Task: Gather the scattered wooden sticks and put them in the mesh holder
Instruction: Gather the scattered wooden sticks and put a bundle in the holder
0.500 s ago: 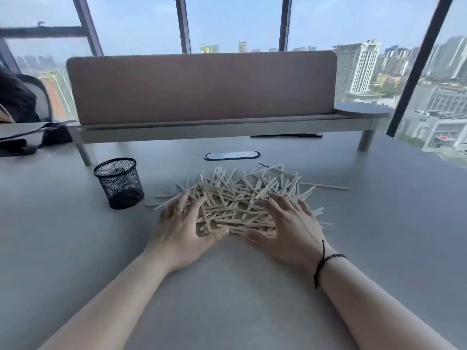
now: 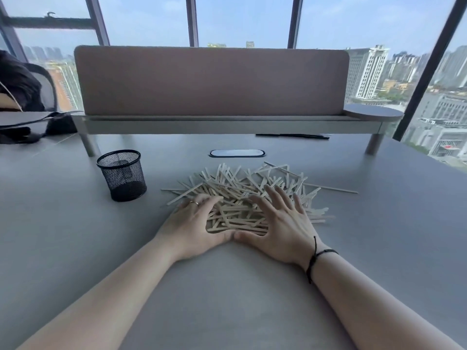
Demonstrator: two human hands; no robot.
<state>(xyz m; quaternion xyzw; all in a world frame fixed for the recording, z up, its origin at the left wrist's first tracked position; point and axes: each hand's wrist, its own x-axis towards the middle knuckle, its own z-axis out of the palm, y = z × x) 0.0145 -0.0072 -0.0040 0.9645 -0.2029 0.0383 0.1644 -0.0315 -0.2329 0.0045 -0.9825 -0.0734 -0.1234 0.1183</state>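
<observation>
A loose heap of pale wooden sticks (image 2: 242,190) lies on the grey table (image 2: 75,236) in front of me. My left hand (image 2: 192,223) rests flat on the heap's left near edge, fingers spread, a ring on one finger. My right hand (image 2: 278,223) lies flat on the right near side, fingers spread over the sticks. The two thumbs meet at the heap's near edge, cupping it. Neither hand grips any stick. A black mesh holder (image 2: 122,174) stands upright and looks empty, to the left of the heap. One long stick (image 2: 333,188) juts out to the right.
A pink desk divider on a raised shelf (image 2: 212,82) crosses the table's far side. A dark oval cable port (image 2: 237,153) sits just beyond the sticks. Black pens (image 2: 293,135) lie under the shelf. A dark bag (image 2: 30,128) and a seated person are at far left.
Both hands have slid inward along the near edge until the thumbs touch, pushing the near sticks closer together. The holder has not moved.
</observation>
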